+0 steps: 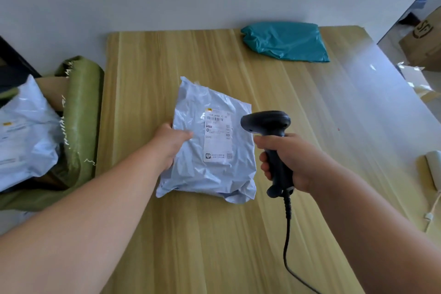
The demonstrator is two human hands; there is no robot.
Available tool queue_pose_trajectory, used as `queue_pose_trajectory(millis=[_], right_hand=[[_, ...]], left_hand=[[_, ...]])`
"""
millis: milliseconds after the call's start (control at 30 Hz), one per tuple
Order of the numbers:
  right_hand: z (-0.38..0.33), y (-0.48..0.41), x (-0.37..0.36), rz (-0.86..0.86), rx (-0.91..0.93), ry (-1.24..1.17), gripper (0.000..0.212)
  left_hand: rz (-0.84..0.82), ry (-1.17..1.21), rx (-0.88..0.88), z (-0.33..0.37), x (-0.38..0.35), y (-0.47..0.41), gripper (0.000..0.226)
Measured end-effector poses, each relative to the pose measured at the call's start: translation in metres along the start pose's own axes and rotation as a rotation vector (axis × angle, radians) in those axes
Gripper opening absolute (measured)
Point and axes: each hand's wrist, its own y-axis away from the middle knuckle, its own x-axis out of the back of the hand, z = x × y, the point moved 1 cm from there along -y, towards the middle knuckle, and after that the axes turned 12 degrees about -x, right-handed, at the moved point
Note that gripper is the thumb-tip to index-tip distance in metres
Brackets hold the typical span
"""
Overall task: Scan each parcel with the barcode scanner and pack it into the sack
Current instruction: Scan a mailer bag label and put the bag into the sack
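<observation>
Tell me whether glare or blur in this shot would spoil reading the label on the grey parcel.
Head view: white glare washes the far right of the table, clear of the parcel; its label is evenly lit but soft, small print unreadable; the wide lens bows the table edges; the other parcel in the sack at left is blurred.

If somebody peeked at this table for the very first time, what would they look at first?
Probably the crinkly pale blue parcel in the middle of the wooden table, which the left hand grips by its edge. Right beside it, the right hand holds a black barcode scanner pointing toward the parcel's label. A teal parcel lies at the table's far edge.
</observation>
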Motion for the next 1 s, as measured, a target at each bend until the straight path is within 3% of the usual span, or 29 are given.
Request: queue_pose_trajectory(millis=[100,233,500,1000], right_hand=[[-0.011,0.015,-0.007,-0.046,0.044,-0.002,0.016],[-0.025,0.034,-0.013,-0.094,0.103,0.029,0.015],[-0.046,0.064,-0.017,-0.173,0.13,0.136,0.024],[-0.065,0.062,-0.032,-0.259,0.127,0.214,0.019]], left_hand=[[0.057,0.088,-0.011,0.008,0.014,0.008,0.033],[0.067,0.132,-0.098,0.026,0.028,0.023,0.014],[0.049,0.088,-0.239,0.052,0.048,0.05,0.019],[0.152,0.024,-0.289,0.07,0.068,0.085,0.026]])
